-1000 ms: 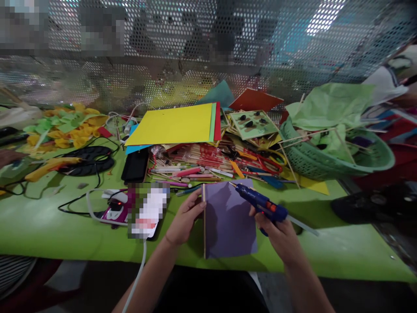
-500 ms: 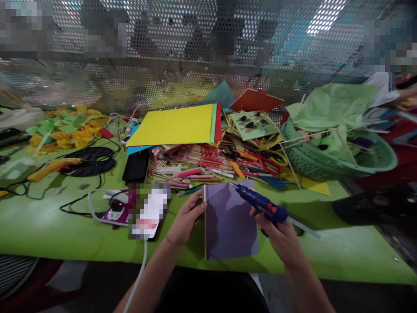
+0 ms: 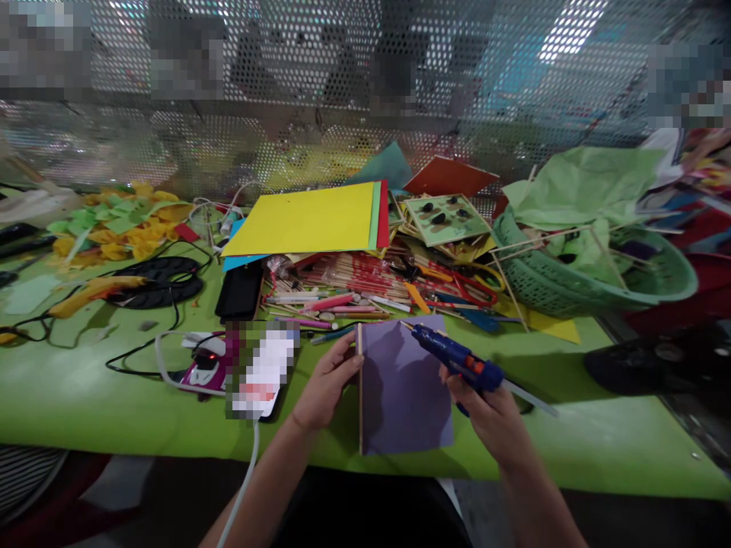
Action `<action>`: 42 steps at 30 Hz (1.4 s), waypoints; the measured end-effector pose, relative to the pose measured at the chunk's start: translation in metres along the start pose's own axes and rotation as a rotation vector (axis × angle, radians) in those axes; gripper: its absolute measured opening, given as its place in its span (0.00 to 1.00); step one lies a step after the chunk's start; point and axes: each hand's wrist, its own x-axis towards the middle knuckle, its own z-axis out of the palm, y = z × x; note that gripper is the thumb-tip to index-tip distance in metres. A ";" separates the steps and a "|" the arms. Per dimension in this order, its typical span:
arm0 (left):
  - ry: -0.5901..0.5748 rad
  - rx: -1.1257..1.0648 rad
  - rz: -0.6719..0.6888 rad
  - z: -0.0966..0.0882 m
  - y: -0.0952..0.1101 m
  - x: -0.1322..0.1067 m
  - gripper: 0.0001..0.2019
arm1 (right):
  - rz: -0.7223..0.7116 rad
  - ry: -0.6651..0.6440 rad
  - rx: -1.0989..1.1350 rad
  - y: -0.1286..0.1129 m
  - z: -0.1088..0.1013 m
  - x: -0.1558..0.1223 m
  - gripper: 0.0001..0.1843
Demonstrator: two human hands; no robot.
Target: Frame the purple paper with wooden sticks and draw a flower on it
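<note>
A purple sheet of paper [image 3: 400,396] lies on the green table [image 3: 85,396] in front of me, with a thin wooden stick along its left edge. My left hand [image 3: 328,384] presses on that edge, fingers curled over the stick. My right hand [image 3: 485,411] grips a blue glue gun [image 3: 460,361] whose nozzle points at the sheet's top right corner. A clear glue stick pokes out of the gun's back.
A phone [image 3: 260,373] on a white cable lies left of the sheet. Behind it are coloured pencils, sticks, red scissors [image 3: 465,285] and a yellow paper stack [image 3: 305,221]. A green basket [image 3: 594,274] stands at the right, a yellow glue gun [image 3: 91,293] at the left.
Both hands hold almost still; the blue glue gun's nozzle has dipped slightly nearer the purple sheet's top corner.
</note>
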 end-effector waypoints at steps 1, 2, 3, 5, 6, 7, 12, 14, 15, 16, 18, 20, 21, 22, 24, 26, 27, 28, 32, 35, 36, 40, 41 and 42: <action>-0.003 0.002 0.003 0.000 0.000 0.000 0.25 | 0.000 -0.002 -0.001 0.001 0.000 0.000 0.23; -0.006 0.004 0.004 -0.001 -0.001 0.000 0.25 | 0.000 -0.006 -0.003 0.001 0.000 0.000 0.22; -0.006 0.005 0.005 -0.001 -0.001 0.001 0.25 | 0.000 -0.009 -0.003 0.002 0.000 0.000 0.22; -0.008 0.004 0.007 -0.001 -0.001 0.001 0.26 | -0.004 -0.019 0.000 0.002 -0.001 0.001 0.22; -0.008 0.004 0.006 -0.001 -0.001 0.001 0.26 | -0.008 -0.025 0.004 0.001 -0.001 0.001 0.22; -0.005 0.004 0.007 -0.001 -0.001 0.001 0.26 | -0.013 -0.031 0.007 0.001 -0.002 0.001 0.22; 0.013 0.001 0.002 -0.001 -0.001 0.001 0.26 | -0.012 -0.031 0.006 0.001 -0.003 0.001 0.21; 0.010 -0.007 0.001 -0.001 -0.001 0.001 0.25 | -0.006 -0.019 0.004 0.001 -0.003 0.001 0.21; 0.007 -0.009 0.001 -0.001 -0.002 0.001 0.25 | -0.003 -0.013 0.003 0.002 -0.003 0.001 0.21; 0.002 -0.011 0.001 -0.001 -0.002 0.001 0.25 | 0.000 -0.008 0.003 0.002 -0.003 0.000 0.21; -0.004 -0.011 0.002 -0.001 -0.002 0.001 0.25 | 0.005 0.001 0.005 0.004 -0.004 0.000 0.21; 0.000 -0.012 0.002 -0.001 -0.002 0.001 0.25 | 0.007 -0.001 0.010 0.005 -0.004 0.000 0.20; 0.005 -0.012 0.002 -0.001 -0.002 0.001 0.25 | 0.007 -0.005 0.012 0.005 -0.004 0.000 0.20; 0.009 -0.013 0.002 -0.001 -0.001 0.000 0.25 | 0.008 -0.009 0.012 0.006 -0.005 0.000 0.20; 0.011 -0.015 -0.001 0.000 0.000 0.000 0.25 | 0.009 -0.007 0.007 0.006 -0.005 0.000 0.21; 0.006 -0.017 -0.006 0.002 0.002 0.000 0.25 | 0.010 0.004 0.002 0.006 -0.005 0.000 0.21; 0.008 -0.019 -0.008 0.002 0.002 0.000 0.25 | 0.009 0.007 0.000 0.005 -0.005 0.000 0.21; 0.011 -0.021 -0.009 0.003 0.003 0.000 0.25 | 0.007 0.007 0.000 0.004 -0.005 0.000 0.21; 0.020 -0.025 -0.008 0.002 0.002 -0.001 0.25 | 0.005 0.011 0.004 0.003 -0.005 0.000 0.22; 0.032 -0.011 -0.008 0.000 0.000 0.000 0.26 | 0.027 0.021 0.004 0.005 -0.006 -0.001 0.22; 0.034 -0.009 -0.008 0.000 0.000 0.000 0.26 | 0.035 0.017 0.007 0.007 -0.006 -0.002 0.22; 0.019 -0.011 -0.008 0.000 -0.001 0.001 0.26 | 0.049 0.009 0.047 0.011 -0.008 -0.003 0.21; 0.017 -0.008 -0.006 0.000 -0.001 0.001 0.26 | 0.048 0.010 0.054 0.011 -0.008 -0.003 0.21; 0.018 -0.004 -0.003 0.000 -0.001 0.001 0.26 | 0.046 0.011 0.057 0.010 -0.008 -0.003 0.21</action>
